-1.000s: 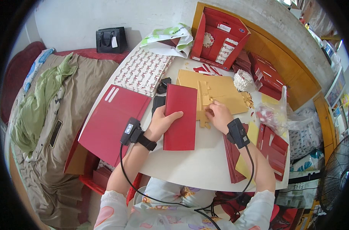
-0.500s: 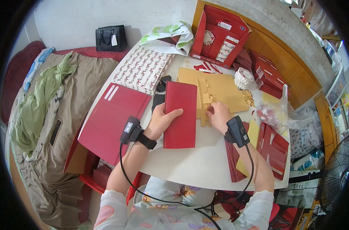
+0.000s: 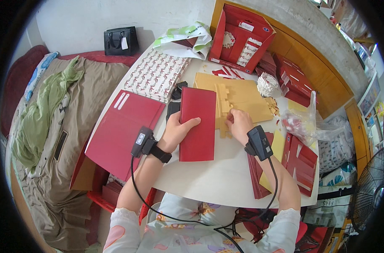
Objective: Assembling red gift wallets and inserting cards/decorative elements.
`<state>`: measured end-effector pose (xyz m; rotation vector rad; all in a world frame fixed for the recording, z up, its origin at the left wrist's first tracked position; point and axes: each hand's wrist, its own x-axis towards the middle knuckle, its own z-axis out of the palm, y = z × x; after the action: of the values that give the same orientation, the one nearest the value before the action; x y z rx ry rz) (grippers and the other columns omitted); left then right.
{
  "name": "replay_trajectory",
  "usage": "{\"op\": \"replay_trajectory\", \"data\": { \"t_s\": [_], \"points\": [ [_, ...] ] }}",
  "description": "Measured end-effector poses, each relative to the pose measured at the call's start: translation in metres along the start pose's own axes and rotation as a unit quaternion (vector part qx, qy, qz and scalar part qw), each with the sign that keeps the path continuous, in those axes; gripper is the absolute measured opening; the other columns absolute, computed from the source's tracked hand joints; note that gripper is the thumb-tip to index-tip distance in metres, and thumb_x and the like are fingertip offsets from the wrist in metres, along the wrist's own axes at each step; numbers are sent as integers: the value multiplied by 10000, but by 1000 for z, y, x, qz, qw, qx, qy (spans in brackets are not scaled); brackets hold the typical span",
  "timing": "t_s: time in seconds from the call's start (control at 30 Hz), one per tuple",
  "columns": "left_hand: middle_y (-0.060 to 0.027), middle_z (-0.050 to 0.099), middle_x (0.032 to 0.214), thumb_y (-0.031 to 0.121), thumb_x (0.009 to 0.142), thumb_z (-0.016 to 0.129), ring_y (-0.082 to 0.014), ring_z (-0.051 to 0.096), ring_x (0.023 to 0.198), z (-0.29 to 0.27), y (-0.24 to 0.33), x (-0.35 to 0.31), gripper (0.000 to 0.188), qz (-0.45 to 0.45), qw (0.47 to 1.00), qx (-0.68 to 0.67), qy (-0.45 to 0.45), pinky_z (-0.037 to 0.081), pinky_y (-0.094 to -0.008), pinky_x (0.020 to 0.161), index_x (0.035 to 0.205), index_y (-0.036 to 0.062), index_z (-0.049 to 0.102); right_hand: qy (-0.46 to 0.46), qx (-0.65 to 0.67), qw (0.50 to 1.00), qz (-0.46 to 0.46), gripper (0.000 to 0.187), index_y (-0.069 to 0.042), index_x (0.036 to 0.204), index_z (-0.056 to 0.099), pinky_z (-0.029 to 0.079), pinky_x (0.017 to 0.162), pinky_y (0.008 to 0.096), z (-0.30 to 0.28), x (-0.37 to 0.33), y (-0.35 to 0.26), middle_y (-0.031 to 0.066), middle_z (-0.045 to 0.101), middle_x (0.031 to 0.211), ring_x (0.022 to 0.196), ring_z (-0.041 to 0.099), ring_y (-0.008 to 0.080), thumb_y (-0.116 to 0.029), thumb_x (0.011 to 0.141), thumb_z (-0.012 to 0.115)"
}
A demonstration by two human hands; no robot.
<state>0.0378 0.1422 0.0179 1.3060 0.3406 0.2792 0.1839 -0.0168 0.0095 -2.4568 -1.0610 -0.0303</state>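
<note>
My left hand (image 3: 176, 130) grips a narrow red cardboard piece (image 3: 199, 145) by its left edge, thumb flat on top and the other fingers hidden beneath. It stands lengthwise over the middle of the white table (image 3: 192, 181). Just right of it, my right hand (image 3: 239, 123) has its fingers curled together in a pinch at the yellow tape-like strips (image 3: 222, 101). What the fingertips hold, if anything, is too small to make out. Those strips lie over a yellow-tan flat sheet (image 3: 248, 95). Both wrists wear black strapped devices with cables.
At left lies a large red sheet with slots (image 3: 124, 130), below a stack of patterned white sheets (image 3: 158, 76). A red display box (image 3: 241, 40) stands at the back. Right are a crumpled white ball (image 3: 267, 85), a clear plastic bag (image 3: 305, 122), red card pieces (image 3: 299, 162) and a fan (image 3: 371, 192).
My right hand has shifted slightly up and left along the yellow strips. The left hand keeps its hold on the red cardboard piece, almost unmoved.
</note>
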Motion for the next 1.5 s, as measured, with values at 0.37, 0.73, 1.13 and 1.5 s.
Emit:
{"op": "replay_trajectory", "data": {
  "t_s": [0.37, 0.73, 1.13, 1.5],
  "points": [
    [-112, 611, 941, 145, 786, 624, -144, 607, 804, 1, -1, 1, 321, 2, 1000, -6, -5, 493, -258, 721, 1016, -56, 526, 11, 65, 997, -29, 135, 22, 773, 548, 455, 711, 387, 0, -7, 8, 180, 565, 831, 800, 562, 332, -18, 672, 628],
    [-110, 610, 935, 143, 789, 620, -143, 611, 792, 8, 8, -5, 332, -33, 999, -7, -32, 503, -256, 695, 1031, -60, 520, -86, 18, 974, -211, 207, -22, 929, 585, 439, 808, 357, -16, -8, 28, 106, 530, 967, 939, 518, 287, -27, 722, 589],
    [-105, 591, 994, 150, 819, 570, -160, 601, 857, 6, -6, 3, 292, -174, 967, -169, -71, 502, -290, 755, 1045, -28, 521, -42, 41, 976, -208, 211, -7, 840, 546, 459, 717, 377, -8, -11, 13, 142, 541, 860, 829, 554, 313, -55, 664, 652],
    [-83, 588, 1018, 164, 831, 560, -149, 579, 905, 13, -13, 7, 303, -185, 964, -176, -81, 456, -273, 810, 1070, -20, 524, -6, 36, 968, -250, 169, -20, 814, 541, 461, 680, 376, 4, -16, 24, 128, 536, 811, 777, 553, 308, -91, 691, 632]
  ]
}}
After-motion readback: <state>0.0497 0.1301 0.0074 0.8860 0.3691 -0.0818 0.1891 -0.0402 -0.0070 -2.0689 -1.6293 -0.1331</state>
